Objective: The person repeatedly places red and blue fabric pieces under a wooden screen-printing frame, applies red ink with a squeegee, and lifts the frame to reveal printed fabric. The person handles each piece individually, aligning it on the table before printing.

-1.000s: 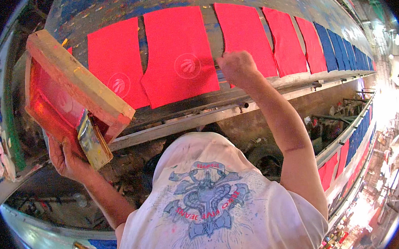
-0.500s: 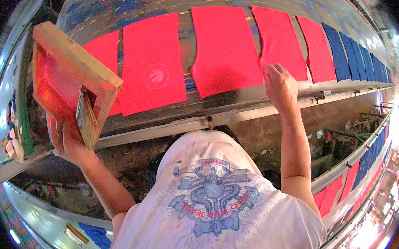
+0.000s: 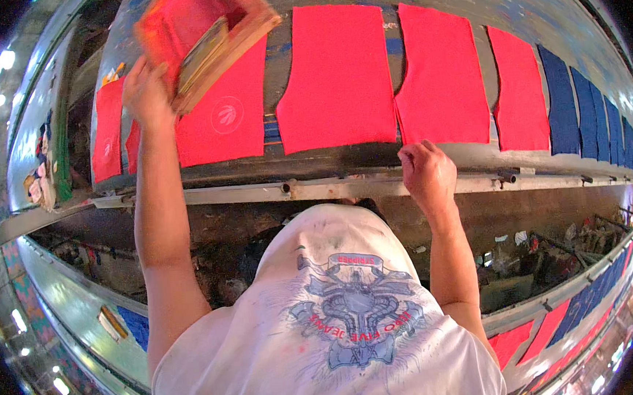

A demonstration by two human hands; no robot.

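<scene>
My left hand (image 3: 146,92) grips the side of a wooden screen-printing frame (image 3: 247,42), raised and tilted above the far left of the long table. A flat squeegee (image 3: 202,57) leans inside the frame, whose mesh is stained red. Beneath it lies a red fabric panel (image 3: 217,140) with a pale round print, partly hidden by the frame. My right hand (image 3: 430,171) is closed, fingers curled, at the table's near edge just below two plain red panels, a middle one (image 3: 337,78) and a right one (image 3: 444,78). Whatever its fingers hold, if anything, is hidden.
Another red panel with a pale print (image 3: 110,131) lies at far left. Further right are one more red panel (image 3: 520,88) and several dark blue panels (image 3: 561,100). A metal rail (image 3: 345,188) runs along the near edge. Behind me stands another table with red and blue pieces.
My left hand has swung the frame up, away from me and to the right, over the printed panel. My right hand has drawn back from the red panel's corner toward me.
</scene>
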